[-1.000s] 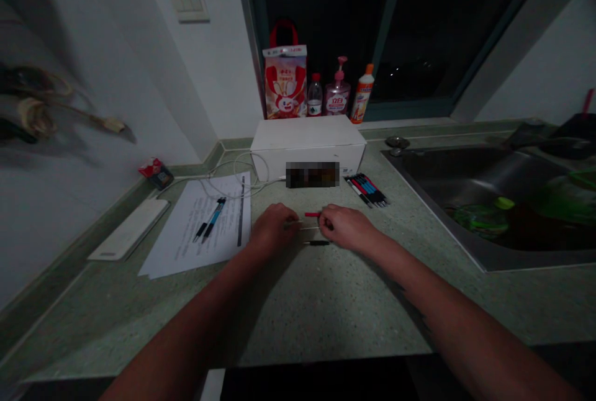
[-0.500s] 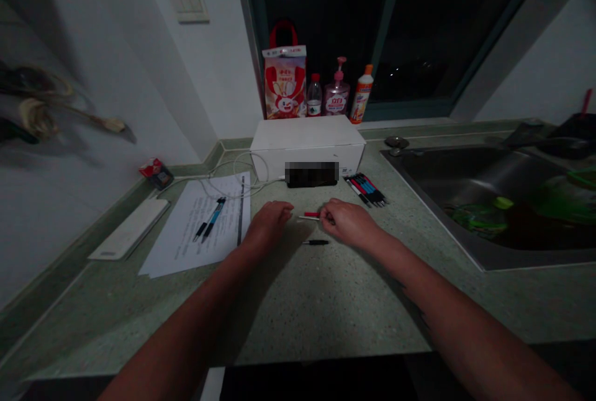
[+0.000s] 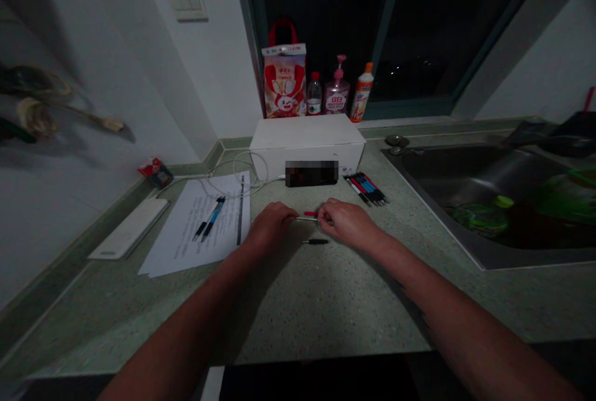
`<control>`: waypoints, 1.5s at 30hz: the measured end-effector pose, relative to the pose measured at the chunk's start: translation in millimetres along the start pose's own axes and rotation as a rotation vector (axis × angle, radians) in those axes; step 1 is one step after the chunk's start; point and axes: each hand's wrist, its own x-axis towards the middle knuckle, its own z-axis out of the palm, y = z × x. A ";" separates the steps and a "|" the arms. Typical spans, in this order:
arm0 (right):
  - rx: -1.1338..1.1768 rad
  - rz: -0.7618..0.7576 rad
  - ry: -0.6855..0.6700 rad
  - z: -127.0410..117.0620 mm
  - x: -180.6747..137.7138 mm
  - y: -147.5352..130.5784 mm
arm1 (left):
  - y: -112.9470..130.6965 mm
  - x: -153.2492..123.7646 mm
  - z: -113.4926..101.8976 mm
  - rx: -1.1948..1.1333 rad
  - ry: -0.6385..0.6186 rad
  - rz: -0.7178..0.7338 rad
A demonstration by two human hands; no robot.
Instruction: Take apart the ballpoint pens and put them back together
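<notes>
My left hand (image 3: 272, 225) and my right hand (image 3: 347, 222) meet over the green counter (image 3: 326, 301), both pinching a thin pale pen refill (image 3: 307, 219) stretched between them. Each hand's fingers are closed on one end of it. A short red pen part (image 3: 310, 213) lies just behind the refill. A short black pen part (image 3: 316, 241) lies on the counter in front of it, below my right fingers.
A white box (image 3: 307, 137) stands behind my hands, with a bunch of pens (image 3: 367, 189) at its right. Papers (image 3: 205, 224) with two pens (image 3: 210, 218) lie left. A sink (image 3: 493, 202) is at right. A bag and bottles (image 3: 316, 90) line the windowsill.
My left hand, which had drawn back off the refill half a second ago, has closed in again and pinches its left end. My right hand has kept its hold.
</notes>
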 end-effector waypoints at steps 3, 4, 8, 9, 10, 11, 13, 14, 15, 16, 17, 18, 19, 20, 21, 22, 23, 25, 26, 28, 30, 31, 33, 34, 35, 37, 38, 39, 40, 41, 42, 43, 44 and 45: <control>0.000 -0.011 -0.029 0.8 0.0 -2.1 | 1.3 -1.3 3.4 -0.017 -0.039 0.037; 0.005 -0.016 -0.039 1.1 0.1 -2.7 | 1.5 -2.0 5.4 -0.021 -0.056 0.048; 0.042 -0.032 -0.080 2.4 0.3 -2.6 | 0.9 -4.8 13.4 -0.057 -0.073 0.043; 0.049 -0.030 -0.096 2.9 0.3 -1.9 | 0.2 -5.1 14.3 -0.060 -0.060 0.043; 0.052 -0.026 -0.112 3.5 0.3 -1.0 | -0.6 -5.1 14.6 -0.052 -0.041 0.043; 0.052 -0.024 -0.127 4.3 0.2 0.0 | -1.5 -4.7 14.4 -0.034 -0.021 0.045; 0.050 -0.028 -0.141 5.7 0.2 2.3 | -3.4 -3.3 12.9 0.017 0.010 0.039; 0.052 -0.032 -0.135 6.3 0.2 3.5 | -4.1 -2.4 12.0 0.041 0.016 0.027; 0.056 -0.034 -0.120 6.6 0.3 4.8 | -4.6 -1.4 11.4 0.062 0.016 0.014; 0.060 -0.033 -0.094 6.8 0.6 6.1 | -4.8 -0.4 11.0 0.079 0.008 0.002; 0.060 -0.027 -0.063 6.9 0.9 7.5 | -4.7 0.6 10.8 0.094 -0.009 -0.007; 0.054 -0.014 -0.030 6.9 1.4 8.9 | -4.4 1.5 11.0 0.105 -0.027 -0.011; 0.040 0.003 -0.004 7.0 1.9 10.2 | -3.8 2.2 11.2 0.111 -0.041 -0.009; 0.021 0.023 0.015 7.1 2.4 11.5 | -3.1 2.9 11.4 0.112 -0.048 -0.005; -0.001 0.045 0.022 7.4 2.8 12.5 | -2.3 3.5 11.6 0.108 -0.049 0.001; -0.024 0.063 0.019 7.7 3.2 13.2 | -1.6 3.8 11.7 0.104 -0.047 0.005; -0.045 0.076 0.009 8.1 3.5 13.6 | -1.0 4.1 11.7 0.100 -0.040 0.006; -0.082 0.088 -0.011 8.6 3.8 13.3 | -0.1 4.1 11.3 0.095 -0.019 -0.003; -0.097 0.089 -0.018 8.6 3.8 12.8 | 0.0 4.0 11.2 0.092 -0.007 -0.015; -0.113 0.078 -0.021 8.2 3.7 11.4 | -0.2 3.3 11.1 0.082 0.020 -0.049; -0.105 0.062 -0.009 7.5 3.4 10.1 | -1.1 2.4 11.4 0.063 0.041 -0.086; -0.093 0.054 0.000 7.3 3.3 9.6 | -1.7 1.9 11.6 0.046 0.050 -0.101; -0.057 0.032 0.021 7.3 3.0 9.0 | -3.2 1.2 12.0 0.000 0.071 -0.118; -0.039 0.021 0.029 7.5 2.8 8.8 | -3.9 1.0 12.1 -0.024 0.083 -0.122; -0.021 0.009 0.036 7.7 2.7 8.6 | -4.4 0.7 12.1 -0.046 0.094 -0.125; 0.006 -0.007 0.047 7.9 2.3 8.0 | -4.4 0.3 11.6 -0.072 0.104 -0.129; 0.016 -0.010 0.053 7.8 2.0 7.6 | -3.8 0.0 11.2 -0.080 0.101 -0.130; 0.023 -0.011 0.058 7.6 1.8 7.2 | -2.9 -0.3 10.8 -0.091 0.095 -0.130; 0.028 -0.012 0.063 7.3 1.5 6.8 | -1.6 -0.6 10.4 -0.106 0.086 -0.130; 0.031 -0.014 0.068 6.9 1.3 6.4 | -0.1 -1.0 10.0 -0.123 0.081 -0.130; 0.033 -0.017 0.072 6.4 1.1 6.1 | 1.4 -1.3 9.7 -0.142 0.080 -0.133; 0.035 -0.021 0.076 6.1 0.9 5.9 | 2.7 -1.4 9.5 -0.163 0.083 -0.141; 0.038 -0.026 0.079 5.8 0.8 5.8 | 3.8 -1.5 9.4 -0.184 0.087 -0.154; 0.041 -0.030 0.083 5.8 0.8 5.8 | 4.6 -1.4 9.4 -0.206 0.093 -0.170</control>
